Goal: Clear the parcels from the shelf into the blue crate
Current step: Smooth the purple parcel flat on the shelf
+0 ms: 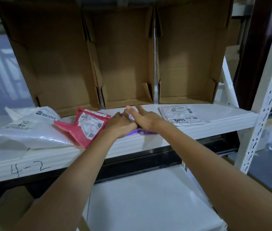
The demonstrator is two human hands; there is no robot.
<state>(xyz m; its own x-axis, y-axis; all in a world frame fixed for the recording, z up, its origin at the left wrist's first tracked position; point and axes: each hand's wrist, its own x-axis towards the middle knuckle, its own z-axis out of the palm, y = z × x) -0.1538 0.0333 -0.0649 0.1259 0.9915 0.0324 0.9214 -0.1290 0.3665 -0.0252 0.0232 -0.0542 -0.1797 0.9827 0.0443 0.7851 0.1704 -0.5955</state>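
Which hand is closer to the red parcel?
Left. The left hand lies right beside the red parcel, about touching its right edge. The right hand lies further right, beyond the left hand.

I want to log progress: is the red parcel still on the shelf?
On the shelf: the red parcel lies flat there, beside the left hand.

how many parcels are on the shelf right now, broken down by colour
White: 2, the large bag and the flat mailer
Red: 1
Purple: 1, mostly hidden under the hands
Total: 4
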